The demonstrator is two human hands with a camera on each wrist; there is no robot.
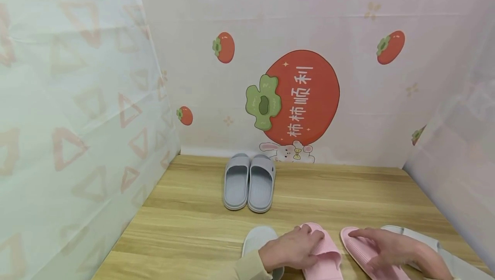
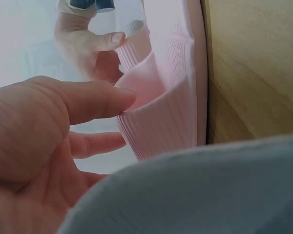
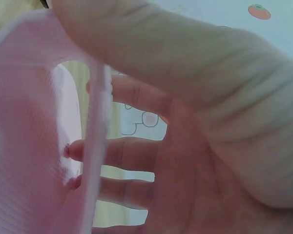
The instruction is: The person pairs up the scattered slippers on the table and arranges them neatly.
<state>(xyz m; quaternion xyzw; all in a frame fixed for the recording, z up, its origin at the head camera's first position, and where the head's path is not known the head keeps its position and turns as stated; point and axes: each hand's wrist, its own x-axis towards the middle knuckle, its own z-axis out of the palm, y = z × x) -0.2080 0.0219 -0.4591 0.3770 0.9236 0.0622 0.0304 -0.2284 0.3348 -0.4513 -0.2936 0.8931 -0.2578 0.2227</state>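
Two pink slippers lie side by side at the front of the wooden surface. My left hand pinches the ribbed strap of the left pink slipper; in the left wrist view its thumb sits at the strap's edge, with other fingers on the outer side. Around the right pink slipper curls my right hand. Up close in the right wrist view, fingertips reach past the edge of the pink slipper, the thumb lying across its top.
A light grey slipper lies left of my left hand, partly under the wrist. Another pale slipper is beyond my right wrist. Farther back, a pair of grey slippers stands near the printed back wall. Side walls flank the wooden surface.
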